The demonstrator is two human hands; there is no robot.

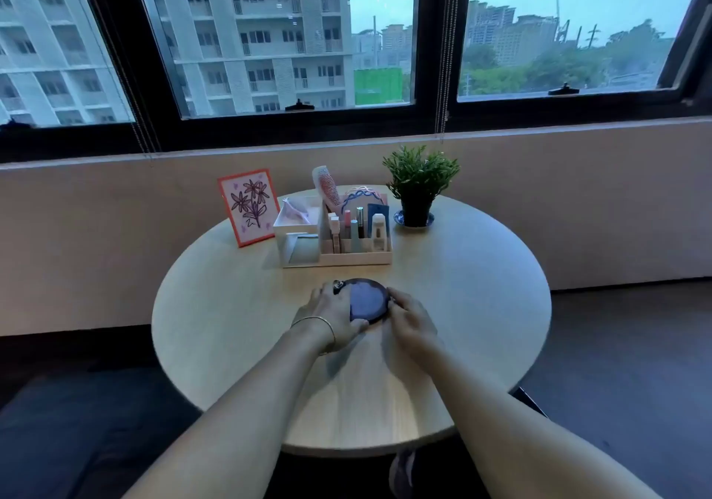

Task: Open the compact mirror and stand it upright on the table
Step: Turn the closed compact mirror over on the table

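Note:
A round dark blue compact mirror [368, 300] lies on the round wooden table [481, 306], just in front of the organizer. It looks closed, its lid facing up and slightly toward me. My left hand [331, 315] grips its left edge, thumb under the near rim, a ring and a thin bracelet showing. My right hand [410, 319] holds its right edge with the fingertips.
Behind the compact stands a white desk organizer [335, 257] with cosmetics, a comb and a headband. A framed flower drawing [248, 205] leans at the back left. A small potted plant [418, 186] on a saucer stands at the back right, near the window wall.

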